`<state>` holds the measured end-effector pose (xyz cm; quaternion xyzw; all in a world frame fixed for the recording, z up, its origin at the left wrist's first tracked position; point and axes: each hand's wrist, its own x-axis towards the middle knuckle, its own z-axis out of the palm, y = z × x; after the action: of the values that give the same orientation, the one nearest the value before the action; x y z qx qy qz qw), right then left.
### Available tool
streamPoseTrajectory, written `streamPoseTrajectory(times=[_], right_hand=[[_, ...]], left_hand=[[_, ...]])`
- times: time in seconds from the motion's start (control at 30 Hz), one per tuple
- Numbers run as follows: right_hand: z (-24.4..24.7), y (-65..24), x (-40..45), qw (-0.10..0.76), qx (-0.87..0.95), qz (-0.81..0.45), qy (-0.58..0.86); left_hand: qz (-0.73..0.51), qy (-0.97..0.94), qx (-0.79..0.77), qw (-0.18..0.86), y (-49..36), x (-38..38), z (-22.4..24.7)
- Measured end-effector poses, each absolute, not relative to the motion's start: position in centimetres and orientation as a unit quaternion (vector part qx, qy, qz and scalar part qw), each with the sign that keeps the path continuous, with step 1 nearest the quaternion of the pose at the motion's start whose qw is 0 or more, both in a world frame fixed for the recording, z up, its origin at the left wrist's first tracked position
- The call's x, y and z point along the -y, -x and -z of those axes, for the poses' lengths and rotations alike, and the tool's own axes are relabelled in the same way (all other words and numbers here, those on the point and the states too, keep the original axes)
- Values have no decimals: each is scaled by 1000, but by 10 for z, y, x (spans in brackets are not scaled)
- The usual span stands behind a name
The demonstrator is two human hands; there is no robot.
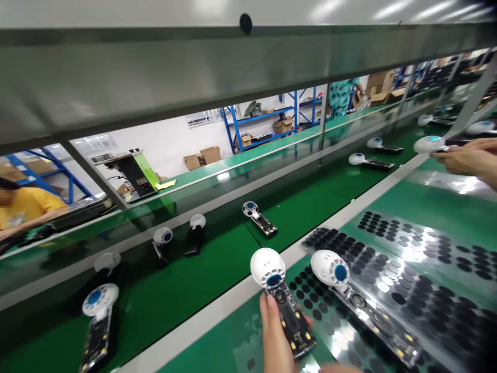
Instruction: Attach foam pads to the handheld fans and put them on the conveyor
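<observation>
My left hand (276,336) is closed round a device with a round white head (267,267) and a clear, flat body showing a black circuit board. The thumb lies along its left edge, and fingertips show on the right. At the bottom edge, a blurred sliver of my right hand (340,368) is visible; its fingers are hidden. A similar device (337,272) lies just right of the held one, on plastic sheets with black round stickers (435,300).
A green conveyor belt (217,280) carries several similar devices, including one (266,224) near the middle. Another person's hands (468,158) hold a device at right. A person in yellow (34,204) is at far left. A metal beam (163,77) crosses overhead.
</observation>
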<state>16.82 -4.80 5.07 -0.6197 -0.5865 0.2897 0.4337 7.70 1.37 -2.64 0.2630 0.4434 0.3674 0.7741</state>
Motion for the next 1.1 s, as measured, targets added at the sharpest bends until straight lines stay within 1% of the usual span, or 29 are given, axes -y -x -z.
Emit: streamPoseTrajectory(times=[0.13,0.27,0.43,0.7,0.87,1.1], right_hand=[[-55,-187,41,410,559,-311,650],[-63,-191,14,404,537,-376,638],[-69,-192,-2,397,507,-351,681],[-73,-200,11,379,547,-416,620],[-79,-200,16,370,540,-418,629],[-76,-192,16,310,552,-387,670]], left_hand=[[-426,-287,-434,740,-81,-9,19],[-400,-304,-461,731,-82,-6,16],[-406,-338,-492,692,-80,0,24],[-380,-350,-456,725,-75,3,20],[-385,-345,-463,720,-76,3,17],[-366,-368,-532,669,-79,4,10]])
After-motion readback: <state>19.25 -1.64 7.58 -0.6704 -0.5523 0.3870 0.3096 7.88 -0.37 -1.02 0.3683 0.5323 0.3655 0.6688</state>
